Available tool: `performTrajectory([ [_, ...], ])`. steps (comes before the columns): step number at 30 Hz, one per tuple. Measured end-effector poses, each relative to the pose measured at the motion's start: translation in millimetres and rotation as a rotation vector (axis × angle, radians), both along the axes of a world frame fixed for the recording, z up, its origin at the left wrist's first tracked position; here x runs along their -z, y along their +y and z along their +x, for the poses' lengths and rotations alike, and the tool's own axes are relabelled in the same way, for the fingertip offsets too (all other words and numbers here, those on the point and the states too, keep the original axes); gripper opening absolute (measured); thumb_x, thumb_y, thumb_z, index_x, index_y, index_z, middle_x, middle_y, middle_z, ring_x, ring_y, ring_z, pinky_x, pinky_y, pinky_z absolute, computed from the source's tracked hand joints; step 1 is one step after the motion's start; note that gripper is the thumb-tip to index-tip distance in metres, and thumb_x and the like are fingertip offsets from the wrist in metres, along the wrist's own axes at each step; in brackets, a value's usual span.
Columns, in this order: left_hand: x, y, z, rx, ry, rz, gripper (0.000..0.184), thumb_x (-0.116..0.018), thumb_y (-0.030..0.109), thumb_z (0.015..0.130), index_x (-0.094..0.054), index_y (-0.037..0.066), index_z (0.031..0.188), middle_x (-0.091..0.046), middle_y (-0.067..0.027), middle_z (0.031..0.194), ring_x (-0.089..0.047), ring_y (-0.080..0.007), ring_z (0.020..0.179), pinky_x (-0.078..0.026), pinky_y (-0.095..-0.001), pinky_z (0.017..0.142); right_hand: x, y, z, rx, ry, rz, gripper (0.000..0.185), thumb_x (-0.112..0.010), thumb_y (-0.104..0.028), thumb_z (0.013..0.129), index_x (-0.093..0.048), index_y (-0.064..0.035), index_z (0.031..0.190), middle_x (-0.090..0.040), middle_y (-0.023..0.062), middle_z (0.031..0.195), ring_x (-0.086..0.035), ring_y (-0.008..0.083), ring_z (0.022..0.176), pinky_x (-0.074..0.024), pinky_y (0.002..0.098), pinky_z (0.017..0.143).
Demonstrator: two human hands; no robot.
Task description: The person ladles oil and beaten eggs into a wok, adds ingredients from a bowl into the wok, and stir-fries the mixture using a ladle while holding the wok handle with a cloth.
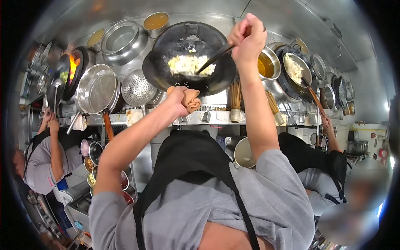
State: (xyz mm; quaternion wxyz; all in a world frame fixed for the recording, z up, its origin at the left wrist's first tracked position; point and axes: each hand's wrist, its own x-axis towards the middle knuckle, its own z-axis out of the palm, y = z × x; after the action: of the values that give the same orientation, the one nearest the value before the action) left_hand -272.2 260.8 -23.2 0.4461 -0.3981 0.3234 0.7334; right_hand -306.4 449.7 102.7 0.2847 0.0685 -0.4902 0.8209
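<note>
A black wok (225, 77) stands in front of me, tilted toward my body. Pale yellow and white chopped food, which looks like fried rice with egg (187, 64), lies in it. My left hand (179, 100) is closed around a folded orange-brown cloth (192, 101) at the wok's near rim. Above the wok's right side, my right hand (248, 38) grips the upper end of a long dark-handled wok tool (218, 55). The tool slants down to the left, and its tip is in the food, so its head shape is hidden.
Left of the wok are a perforated skimmer (139, 86), a mesh strainer (96, 88) and metal pots (121, 37). Bamboo brushes (235, 100) and an oil pot (266, 64) stand at right. Co-workers cook on both sides; flame (73, 66) rises at the left wok.
</note>
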Motion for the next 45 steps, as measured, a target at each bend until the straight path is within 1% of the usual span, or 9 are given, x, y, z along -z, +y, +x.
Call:
performTrajectory([
  [6,176,-18,22,-0.037,0.273,0.020,0.011,-0.049,0.017,0.085,-0.053,0.006,0.086,-0.055,-0.0101,0.070,-0.054,-0.0244,0.053,-0.044,-0.0385,0.044,44,-41,-9,0.139,0.258,0.618,0.019,-0.044,-0.018,0.095,-0.049,-0.0006,0.087,-0.042,0.0030,0.053,-0.036,0.0108,0.043,-0.0327,0.0257,0.042],
  [14,31,-20,20,-0.017,0.158,0.058,0.012,-0.048,0.016,0.084,-0.055,0.006,0.084,-0.058,-0.0114,0.072,-0.055,-0.0278,0.056,-0.049,-0.0417,0.053,-39,-45,-45,0.091,-0.194,0.150,0.025,-0.054,-0.017,0.087,-0.051,-0.0070,0.065,-0.040,-0.0012,0.047,-0.038,0.0109,0.037,-0.0319,0.0272,0.038],
  [18,162,-30,-10,0.030,0.456,0.122,0.010,-0.051,0.014,0.082,-0.055,0.005,0.084,-0.059,-0.0116,0.075,-0.059,-0.0263,0.063,-0.051,-0.0391,0.054,12,-57,-72,-0.037,0.118,0.352,0.037,-0.051,-0.018,0.088,-0.040,-0.0043,0.056,-0.036,0.0016,0.046,-0.033,0.0123,0.040,-0.0320,0.0285,0.044],
  [22,207,-40,14,0.007,0.245,0.013,0.009,-0.057,0.008,0.078,-0.055,0.004,0.087,-0.060,-0.0114,0.080,-0.061,-0.0266,0.072,-0.052,-0.0431,0.061,9,-33,45,-0.131,0.242,0.673,0.031,-0.054,-0.028,0.082,-0.053,-0.0016,0.066,-0.058,0.0068,0.073,-0.051,0.0167,0.079,-0.0380,0.0292,0.072],
  [25,189,-44,30,-0.021,0.180,0.024,0.013,-0.059,0.007,0.077,-0.055,0.003,0.089,-0.060,-0.0111,0.082,-0.062,-0.0263,0.076,-0.053,-0.0443,0.065,81,-19,139,-0.099,-0.150,0.659,0.033,-0.052,-0.033,0.085,-0.058,-0.0021,0.093,-0.029,0.0161,0.141,-0.040,0.0296,0.121,-0.0237,0.0410,0.106],
  [28,149,-38,32,-0.131,0.244,0.055,0.012,-0.058,0.008,0.076,-0.056,0.004,0.088,-0.061,-0.0103,0.082,-0.061,-0.0251,0.075,-0.052,-0.0433,0.066,154,-22,205,-0.301,-0.577,-0.089,0.052,-0.063,-0.005,0.078,-0.043,-0.0038,0.126,-0.029,0.0152,0.142,-0.033,0.0280,0.131,-0.0438,0.0420,0.098],
  [34,145,-50,45,-0.259,0.259,0.044,0.015,-0.053,0.014,0.079,-0.053,0.003,0.090,-0.060,-0.0107,0.082,-0.060,-0.0244,0.075,-0.051,-0.0424,0.064,263,2,247,-0.656,-0.811,-0.685,0.043,-0.051,-0.026,0.096,-0.045,0.0019,0.128,-0.054,0.0143,0.126,-0.054,0.0236,0.115,-0.0458,0.0356,0.096],
  [40,143,-95,81,-0.237,0.311,0.073,0.013,-0.051,0.014,0.080,-0.048,0.006,0.089,-0.057,-0.0097,0.083,-0.054,-0.0245,0.068,-0.047,-0.0395,0.055,472,41,249,-0.138,-1.595,0.676,0.041,-0.061,-0.029,0.086,-0.057,0.0021,0.112,-0.063,0.0236,0.105,-0.065,0.0316,0.091,-0.0517,0.0430,0.079],
  [45,126,-114,85,-0.240,0.298,0.058,0.015,-0.049,0.010,0.077,-0.049,0.002,0.090,-0.055,-0.0111,0.082,-0.052,-0.0251,0.066,-0.048,-0.0371,0.060,636,68,253,-0.269,-1.161,1.486,0.032,-0.056,-0.026,0.084,-0.064,0.0000,0.102,-0.067,0.0197,0.092,-0.064,0.0359,0.088,-0.0504,0.0440,0.082],
])
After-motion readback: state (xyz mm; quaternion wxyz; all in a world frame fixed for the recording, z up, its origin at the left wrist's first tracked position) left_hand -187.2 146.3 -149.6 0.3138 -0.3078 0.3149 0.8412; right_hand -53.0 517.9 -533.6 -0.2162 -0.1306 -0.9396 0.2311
